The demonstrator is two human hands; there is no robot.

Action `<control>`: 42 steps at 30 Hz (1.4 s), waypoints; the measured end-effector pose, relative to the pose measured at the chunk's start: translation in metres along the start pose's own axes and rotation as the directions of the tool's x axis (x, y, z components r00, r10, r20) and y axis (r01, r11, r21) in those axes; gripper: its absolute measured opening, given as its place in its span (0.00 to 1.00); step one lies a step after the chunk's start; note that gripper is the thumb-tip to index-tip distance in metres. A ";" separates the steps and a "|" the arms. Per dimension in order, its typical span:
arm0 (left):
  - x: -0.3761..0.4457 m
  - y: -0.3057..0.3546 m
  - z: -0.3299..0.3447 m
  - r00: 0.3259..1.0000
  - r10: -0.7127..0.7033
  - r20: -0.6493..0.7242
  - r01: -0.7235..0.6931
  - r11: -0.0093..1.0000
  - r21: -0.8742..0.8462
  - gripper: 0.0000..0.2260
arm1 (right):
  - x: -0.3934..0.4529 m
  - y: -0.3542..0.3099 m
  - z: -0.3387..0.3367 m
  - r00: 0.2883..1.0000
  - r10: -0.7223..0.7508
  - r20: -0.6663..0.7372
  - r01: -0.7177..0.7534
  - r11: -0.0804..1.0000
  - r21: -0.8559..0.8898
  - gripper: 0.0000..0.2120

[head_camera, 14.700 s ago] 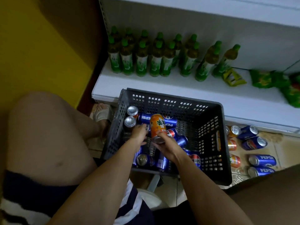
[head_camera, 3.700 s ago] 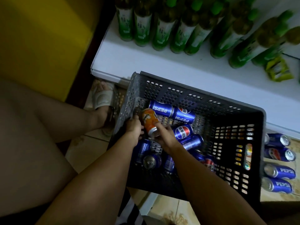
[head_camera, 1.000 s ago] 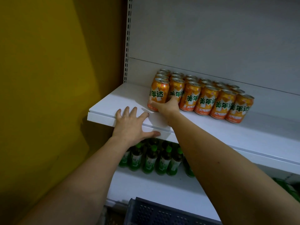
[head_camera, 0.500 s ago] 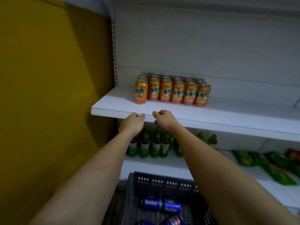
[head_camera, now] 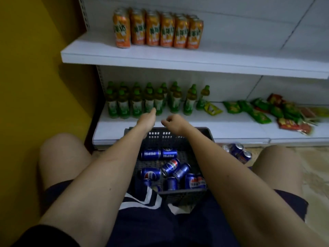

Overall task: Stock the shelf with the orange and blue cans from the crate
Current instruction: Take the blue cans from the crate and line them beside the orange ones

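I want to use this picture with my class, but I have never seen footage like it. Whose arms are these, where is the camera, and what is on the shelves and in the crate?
The camera sits on a person's head, looking down, so the arms are their own. The left hand and right hand are both empty, above the dark grey plastic crate. Blue soda cans lie inside it. Orange soda cans stand in rows on the white upper shelf. Below stand green-capped bottles and snack packets.

A white upper shelf [head_camera: 213, 57] carries upright orange cans [head_camera: 157, 28] in a tight block. The lower shelf [head_camera: 231, 127] holds green bottles [head_camera: 147, 102] and snack packets [head_camera: 267, 111]. On the floor [head_camera: 316, 157] sit a grey crate [head_camera: 179, 195] and loose blue cans [head_camera: 238, 151].
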State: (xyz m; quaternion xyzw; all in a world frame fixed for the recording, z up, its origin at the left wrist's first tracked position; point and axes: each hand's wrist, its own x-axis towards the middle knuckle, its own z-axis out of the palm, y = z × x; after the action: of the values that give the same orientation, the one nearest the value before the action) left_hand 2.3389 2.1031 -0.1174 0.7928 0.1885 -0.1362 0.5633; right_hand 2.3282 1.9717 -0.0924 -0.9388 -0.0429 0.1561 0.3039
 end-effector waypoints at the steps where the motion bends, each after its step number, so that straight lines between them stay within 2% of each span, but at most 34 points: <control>1: 0.002 -0.014 0.009 0.999 -0.028 0.024 0.028 1.000 0.010 0.28 | -0.003 0.014 0.009 0.999 0.033 0.009 -0.033 0.999 0.012 0.17; 8: 0.013 -0.087 0.057 0.968 -0.206 0.144 0.198 0.978 0.067 0.28 | -0.016 0.094 0.068 0.957 0.256 0.139 -0.265 0.963 0.056 0.14; 11: 0.028 -0.120 0.074 0.954 -0.250 0.163 0.241 0.968 0.068 0.27 | -0.011 0.119 0.093 0.927 0.303 0.221 -0.321 0.946 0.048 0.14; 15: 0.040 -0.159 0.087 0.924 -0.351 0.154 0.345 0.936 0.065 0.19 | 0.000 0.136 0.128 0.881 0.325 0.344 -0.351 0.936 0.015 0.12; 17: 0.050 -0.182 0.091 0.896 -0.427 0.120 0.419 0.904 0.086 0.23 | 0.009 0.144 0.150 0.855 0.318 0.410 -0.332 0.942 -0.037 0.14; 20: 0.056 -0.205 0.093 0.846 -0.528 0.072 0.521 0.848 0.100 0.19 | 0.018 0.153 0.182 0.810 0.252 0.530 -0.194 0.967 -0.163 0.24; 23: 0.066 -0.222 0.096 0.814 -0.580 -0.015 0.580 0.813 0.043 0.19 | 0.028 0.163 0.213 0.748 0.181 0.638 0.044 0.946 -0.321 0.33; 26: 0.074 -0.243 0.099 0.747 -0.663 -0.046 0.661 0.749 -0.043 0.21 | 0.038 0.166 0.235 0.682 0.110 0.723 0.212 0.916 -0.340 0.25; 29: 0.077 -0.254 0.099 0.695 -0.717 -0.057 0.708 0.696 -0.122 0.21 | 0.047 0.172 0.259 0.621 -0.019 0.783 0.416 0.855 -0.310 0.25; 32: 0.079 -0.264 0.099 0.664 -0.740 -0.104 0.722 0.671 -0.170 0.22 | 0.058 0.178 0.266 0.592 -0.040 0.805 0.476 0.823 -0.310 0.22; 33: 0.079 -0.268 0.100 0.642 -0.756 -0.126 0.732 0.654 -0.192 0.23 | 0.060 0.181 0.264 0.604 -0.039 0.796 0.447 0.843 -0.298 0.22; 35: 0.076 -0.269 0.106 0.607 -0.783 -0.133 0.734 0.618 -0.281 0.24 | 0.068 0.188 0.253 0.646 -0.057 0.761 0.316 0.928 -0.199 0.28; 38: 0.073 -0.261 0.116 0.590 -0.787 -0.179 0.700 0.610 -0.373 0.22 | 0.074 0.198 0.226 0.687 -0.032 0.726 0.088 0.995 -0.039 0.36; 40: 0.071 -0.252 0.122 0.599 -0.768 -0.227 0.667 0.635 -0.390 0.21 | 0.076 0.206 0.206 0.720 0.036 0.693 -0.125 0.989 0.078 0.34; 42: 0.068 -0.241 0.127 0.614 -0.747 -0.256 0.627 0.658 -0.417 0.20 | 0.079 0.213 0.185 0.723 0.082 0.686 -0.301 0.931 0.206 0.31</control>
State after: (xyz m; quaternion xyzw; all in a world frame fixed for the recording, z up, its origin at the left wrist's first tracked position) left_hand 2.2899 2.0640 -0.3906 0.5768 0.6107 -0.1475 0.5220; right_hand 2.3409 1.9154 -0.3794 -0.7614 -0.0257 0.5168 0.3905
